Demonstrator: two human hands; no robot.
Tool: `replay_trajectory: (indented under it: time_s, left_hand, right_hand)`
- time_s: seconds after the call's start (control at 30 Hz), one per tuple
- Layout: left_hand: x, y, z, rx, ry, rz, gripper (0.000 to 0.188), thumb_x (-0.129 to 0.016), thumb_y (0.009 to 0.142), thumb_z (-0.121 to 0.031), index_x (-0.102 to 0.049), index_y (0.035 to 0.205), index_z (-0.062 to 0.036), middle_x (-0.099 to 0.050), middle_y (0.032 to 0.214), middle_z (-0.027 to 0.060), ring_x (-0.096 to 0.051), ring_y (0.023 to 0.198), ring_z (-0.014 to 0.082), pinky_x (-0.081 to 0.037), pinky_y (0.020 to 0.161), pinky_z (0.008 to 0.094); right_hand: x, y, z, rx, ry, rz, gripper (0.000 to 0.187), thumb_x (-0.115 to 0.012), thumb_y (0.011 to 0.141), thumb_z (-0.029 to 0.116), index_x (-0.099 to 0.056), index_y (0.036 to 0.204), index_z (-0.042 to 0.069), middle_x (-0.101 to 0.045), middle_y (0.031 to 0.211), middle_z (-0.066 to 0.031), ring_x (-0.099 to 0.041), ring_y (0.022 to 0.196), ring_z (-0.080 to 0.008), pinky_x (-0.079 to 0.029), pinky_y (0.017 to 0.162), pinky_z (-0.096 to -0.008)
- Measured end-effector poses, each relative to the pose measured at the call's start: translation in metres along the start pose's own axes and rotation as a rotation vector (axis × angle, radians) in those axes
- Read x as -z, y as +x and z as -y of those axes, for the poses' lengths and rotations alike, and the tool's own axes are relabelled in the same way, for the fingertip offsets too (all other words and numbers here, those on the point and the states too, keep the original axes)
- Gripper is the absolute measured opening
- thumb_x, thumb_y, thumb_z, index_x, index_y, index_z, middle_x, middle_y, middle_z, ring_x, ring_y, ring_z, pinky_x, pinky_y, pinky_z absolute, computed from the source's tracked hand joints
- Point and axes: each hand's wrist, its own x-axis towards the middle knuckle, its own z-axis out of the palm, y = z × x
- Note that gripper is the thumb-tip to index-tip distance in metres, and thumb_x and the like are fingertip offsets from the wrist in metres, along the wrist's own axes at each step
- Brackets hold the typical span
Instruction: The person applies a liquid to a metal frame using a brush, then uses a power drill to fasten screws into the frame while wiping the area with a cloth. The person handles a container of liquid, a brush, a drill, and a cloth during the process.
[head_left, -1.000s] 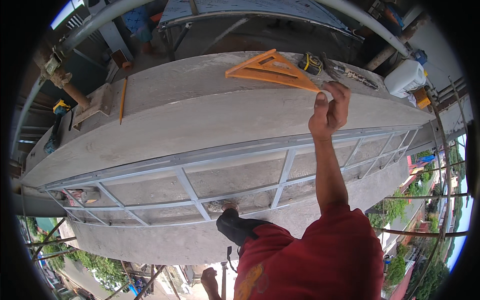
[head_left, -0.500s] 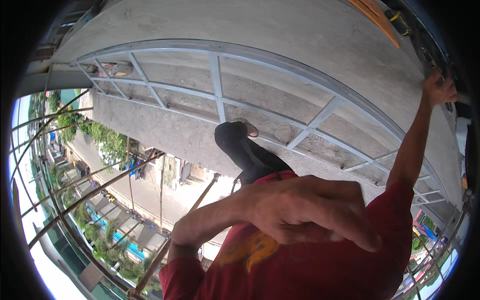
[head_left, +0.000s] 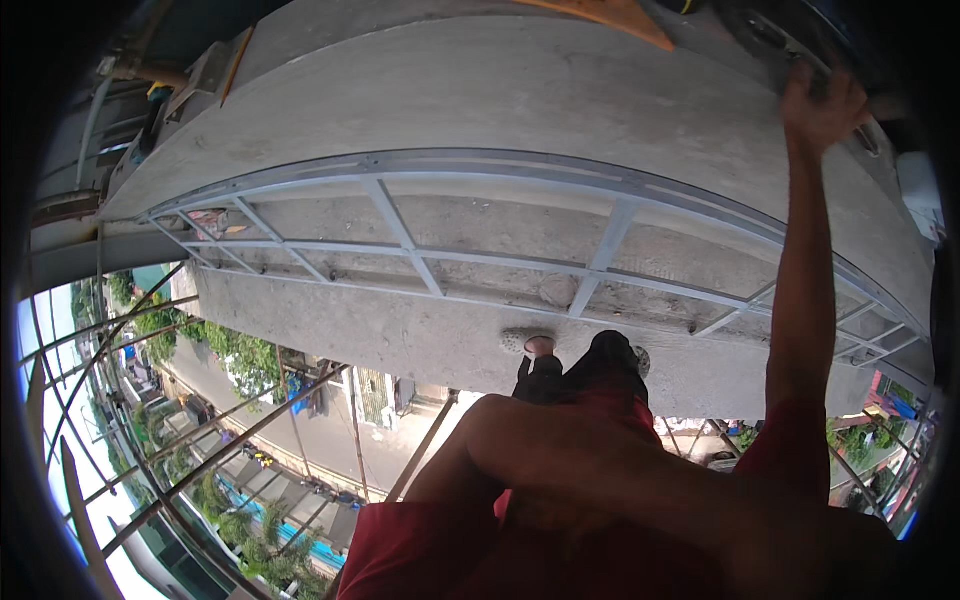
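Observation:
My right arm stretches up along the concrete wall (head_left: 450, 95). At its end my right hand (head_left: 825, 108) has its fingers bent round something at the upper right; a dark thing with a pale metal strip lies beside it, too dim to name. My left forearm folds across my red shirt toward the lower right. There my left hand (head_left: 790, 535) is close to the camera and in shadow, its fingers hidden. A long grey metal frame (head_left: 500, 160) with crossbars runs along the wall, above the concrete ledge (head_left: 440, 330) where my feet stand.
An orange flat piece (head_left: 610, 20) shows at the top edge. Thin scaffold poles (head_left: 225, 450) cross the open side at left. Far below, past the ledge's edge, are a street (head_left: 330, 440), trees (head_left: 245, 365) and roofs. A pale container (head_left: 918, 185) stands at the far right.
The view has shifted, and both feet now show on the ledge. My left hand has moved from in front of my shirt to the lower right. My right hand stays at the upper right.

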Motion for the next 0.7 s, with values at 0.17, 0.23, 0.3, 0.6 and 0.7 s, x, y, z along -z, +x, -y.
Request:
replay_trajectory:
  time_s: [0.17,0.23,0.3,0.6,0.7]
  left_hand:
    - [0.017,0.023,0.093,0.274,0.148,0.041,0.031,-0.059,0.081,0.002,-0.064,0.112,-0.0014,-0.067,0.098,0.0133,-0.064,0.089,0.025,-0.051,0.08,0.0363]
    - [0.014,0.042,0.135,0.317,0.198,0.083,0.032,-0.059,0.081,0.002,-0.064,0.112,-0.0016,-0.067,0.098,0.0133,-0.064,0.09,0.025,-0.051,0.081,0.0364]
    - [0.007,0.058,0.175,0.341,0.258,0.112,0.032,-0.059,0.081,0.002,-0.063,0.112,-0.0018,-0.067,0.098,0.0132,-0.063,0.09,0.0251,-0.05,0.081,0.0364]
    - [-0.021,0.11,0.277,0.427,0.418,0.093,0.033,-0.059,0.081,0.002,-0.063,0.113,-0.0025,-0.067,0.099,0.0129,-0.063,0.092,0.0253,-0.05,0.083,0.0367]
    - [-0.027,0.116,0.284,0.441,0.495,0.102,0.034,-0.059,0.08,0.002,-0.063,0.113,-0.0027,-0.067,0.1,0.0128,-0.063,0.093,0.0253,-0.05,0.083,0.0368]
  right_hand:
    - [0.002,0.006,0.035,-0.2,0.123,-0.013,0.039,-0.065,0.067,0.017,-0.065,0.106,0.013,-0.049,0.108,-0.0106,-0.044,0.104,-0.0321,-0.036,0.089,-0.0466]
    - [0.007,0.011,0.035,-0.234,0.15,0.028,0.043,-0.064,0.065,0.014,-0.06,0.108,0.012,-0.047,0.11,-0.0108,-0.043,0.105,-0.0336,-0.035,0.09,-0.049]
    - [0.01,0.017,0.042,-0.255,0.234,0.049,0.048,-0.064,0.064,0.012,-0.058,0.111,0.012,-0.045,0.112,-0.0113,-0.042,0.107,-0.0337,-0.035,0.088,-0.0498]
    - [0.023,0.012,0.034,-0.277,0.426,0.103,0.051,-0.07,0.065,0.013,-0.056,0.114,0.009,-0.042,0.118,-0.0146,-0.04,0.113,-0.0365,-0.035,0.087,-0.0507]
    - [0.022,0.014,0.033,-0.279,0.448,0.078,0.052,-0.07,0.064,0.014,-0.056,0.114,0.008,-0.041,0.119,-0.0148,-0.039,0.114,-0.0369,-0.035,0.088,-0.0508]
